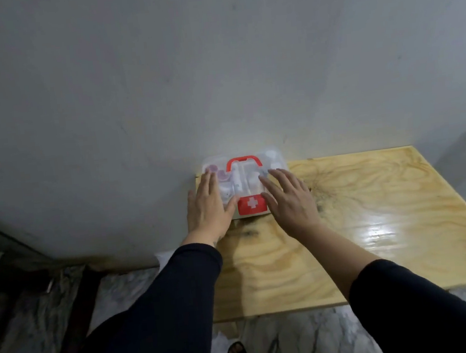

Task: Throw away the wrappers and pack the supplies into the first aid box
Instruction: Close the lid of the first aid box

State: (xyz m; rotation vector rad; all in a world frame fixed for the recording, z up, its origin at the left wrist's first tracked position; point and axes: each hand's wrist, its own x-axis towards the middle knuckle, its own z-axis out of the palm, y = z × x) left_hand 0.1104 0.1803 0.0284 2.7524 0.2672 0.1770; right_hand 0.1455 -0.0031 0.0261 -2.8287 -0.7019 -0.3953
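A first aid box (245, 186) with a clear lid, a red handle and a red latch bearing a white cross lies flat at the far left corner of a pale wooden surface (374, 219), against a grey wall (214, 63). Blurred white and pinkish supplies show through the lid. The left hand (207, 207) rests flat on the box's left part, fingers spread, its grip open and holding nothing. The right hand (289, 199) lies flat across the box's right part, fingers spread, grip also open. Dark sleeves cover both arms. A marbled floor (301, 341) lies below the near edge.
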